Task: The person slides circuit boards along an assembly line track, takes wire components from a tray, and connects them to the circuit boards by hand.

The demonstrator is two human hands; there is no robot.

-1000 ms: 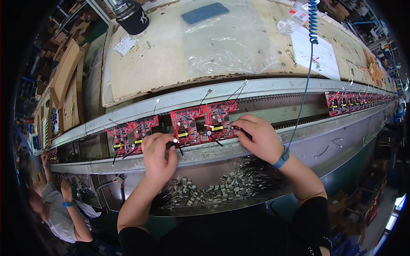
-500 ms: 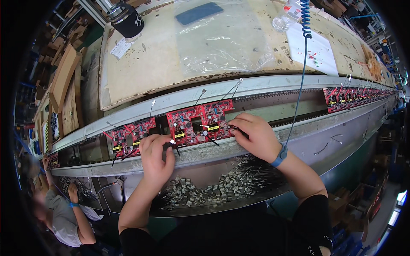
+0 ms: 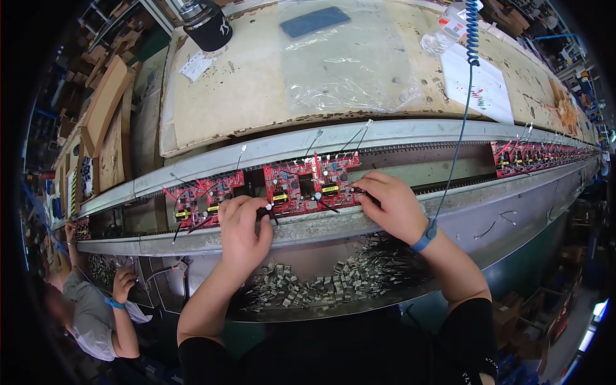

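A red circuit board with yellow-marked black parts, loose black leads and metal-tipped wires lies across the metal rails. My left hand has its thumb and fingers closed at the board's left edge, beside a small round whitish part. On the opposite side, my right hand is pinched at the right edge, its fingertips partly hidden. A blue wrist strap circles my right wrist. Left of my left hand another red circuit board sits on the same rails.
Many small metal parts with dark leads lie in the tray before me. A row of red boards stands farther right. A coiled blue cord hangs down to the strap. At far left a co-worker's hand shows.
The whole scene has shifted slightly right and down in view. Both my hands stay at the board's edges. The co-worker's hand has risen a little.
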